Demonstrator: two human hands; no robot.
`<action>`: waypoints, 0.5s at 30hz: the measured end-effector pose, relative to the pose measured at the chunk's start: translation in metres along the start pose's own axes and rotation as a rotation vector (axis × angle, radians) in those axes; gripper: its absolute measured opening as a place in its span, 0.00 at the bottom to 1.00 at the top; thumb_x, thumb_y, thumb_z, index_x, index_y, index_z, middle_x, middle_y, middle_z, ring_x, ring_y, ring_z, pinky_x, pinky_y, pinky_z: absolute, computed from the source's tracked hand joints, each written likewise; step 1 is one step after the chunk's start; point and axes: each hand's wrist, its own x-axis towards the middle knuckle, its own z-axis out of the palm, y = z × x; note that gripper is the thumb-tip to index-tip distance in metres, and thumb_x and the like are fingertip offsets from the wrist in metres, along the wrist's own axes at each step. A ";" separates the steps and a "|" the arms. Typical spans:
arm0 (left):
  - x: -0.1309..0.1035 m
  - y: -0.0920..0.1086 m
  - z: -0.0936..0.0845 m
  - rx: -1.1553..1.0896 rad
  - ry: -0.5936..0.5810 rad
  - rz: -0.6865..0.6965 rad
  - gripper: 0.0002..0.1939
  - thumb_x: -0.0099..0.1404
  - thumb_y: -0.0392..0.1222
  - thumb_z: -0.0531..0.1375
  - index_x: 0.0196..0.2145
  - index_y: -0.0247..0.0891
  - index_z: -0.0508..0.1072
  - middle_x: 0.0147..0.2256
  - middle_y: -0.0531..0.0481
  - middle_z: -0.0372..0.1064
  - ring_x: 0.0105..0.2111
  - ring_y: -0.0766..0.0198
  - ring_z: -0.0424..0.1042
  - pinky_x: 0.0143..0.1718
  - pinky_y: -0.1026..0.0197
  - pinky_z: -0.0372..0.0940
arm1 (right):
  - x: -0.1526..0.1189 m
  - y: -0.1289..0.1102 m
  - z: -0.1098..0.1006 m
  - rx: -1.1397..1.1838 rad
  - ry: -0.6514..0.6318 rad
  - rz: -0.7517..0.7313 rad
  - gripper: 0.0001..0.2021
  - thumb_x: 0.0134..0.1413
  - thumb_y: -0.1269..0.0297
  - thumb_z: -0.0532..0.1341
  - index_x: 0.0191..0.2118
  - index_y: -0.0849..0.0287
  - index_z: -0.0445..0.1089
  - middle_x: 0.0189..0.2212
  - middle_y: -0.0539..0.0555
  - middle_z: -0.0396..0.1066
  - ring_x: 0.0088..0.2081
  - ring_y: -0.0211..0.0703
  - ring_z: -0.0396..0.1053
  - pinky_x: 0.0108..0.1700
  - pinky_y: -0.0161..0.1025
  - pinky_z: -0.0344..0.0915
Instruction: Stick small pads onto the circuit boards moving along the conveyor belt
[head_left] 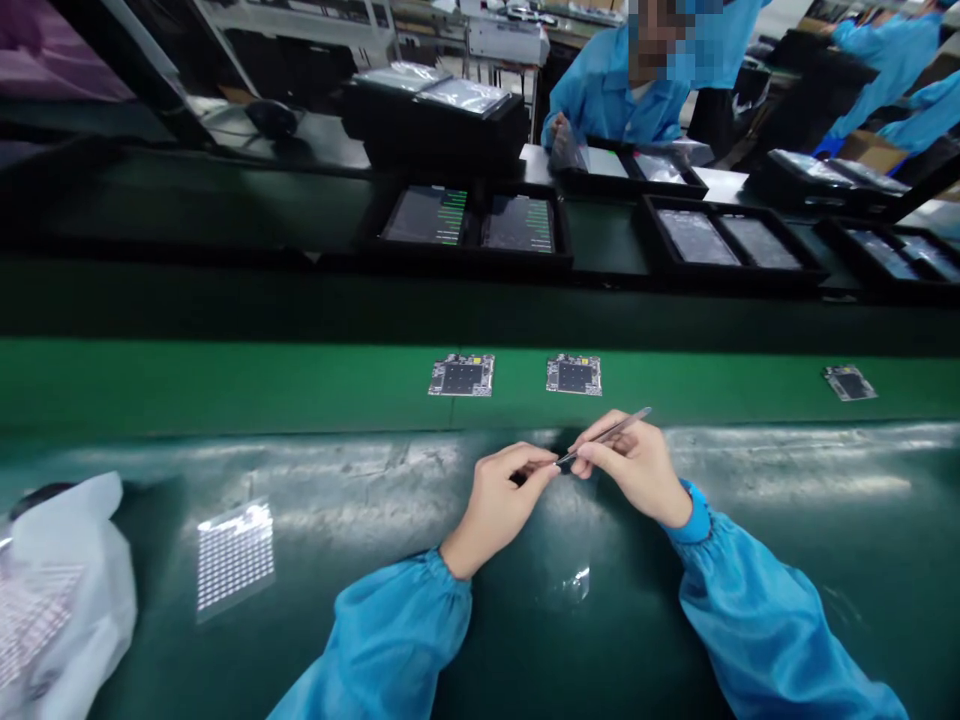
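My right hand (626, 462) pinches a pair of slim metal tweezers (619, 426), its tip pointing left and down. Opposite it, my left hand (510, 500) is closed in a pinch, with thumb and forefinger meeting at the tweezers' tip. A small dark piece shows between the hands, too small to name. Just beyond them, two circuit boards (461, 376) lie flat on the green strip (225, 385). To the left on the dark green mat rests a clear sheet (235, 556) with rows of small white stickers.
A whitish plastic bag (82, 570) with printed sheets sits at the lower left. Another circuit board (850, 383) lies far right. Black trays (562, 225) with screen panels line the raised shelf behind. Across the bench a person in a blue smock (600, 80) handles a tray.
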 end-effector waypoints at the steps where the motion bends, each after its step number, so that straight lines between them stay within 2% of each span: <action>1: 0.000 0.000 0.000 -0.003 -0.001 0.000 0.04 0.63 0.35 0.65 0.32 0.39 0.81 0.29 0.50 0.80 0.26 0.64 0.76 0.29 0.65 0.70 | 0.000 0.000 0.000 -0.005 0.003 -0.002 0.10 0.55 0.59 0.70 0.33 0.61 0.73 0.23 0.54 0.77 0.25 0.42 0.77 0.29 0.39 0.76; 15: 0.001 0.003 0.000 -0.001 -0.012 0.002 0.04 0.63 0.34 0.65 0.32 0.38 0.81 0.29 0.50 0.80 0.26 0.65 0.76 0.30 0.64 0.70 | 0.000 0.001 0.000 -0.035 -0.005 0.027 0.11 0.55 0.59 0.70 0.33 0.61 0.73 0.24 0.55 0.78 0.26 0.43 0.77 0.29 0.39 0.76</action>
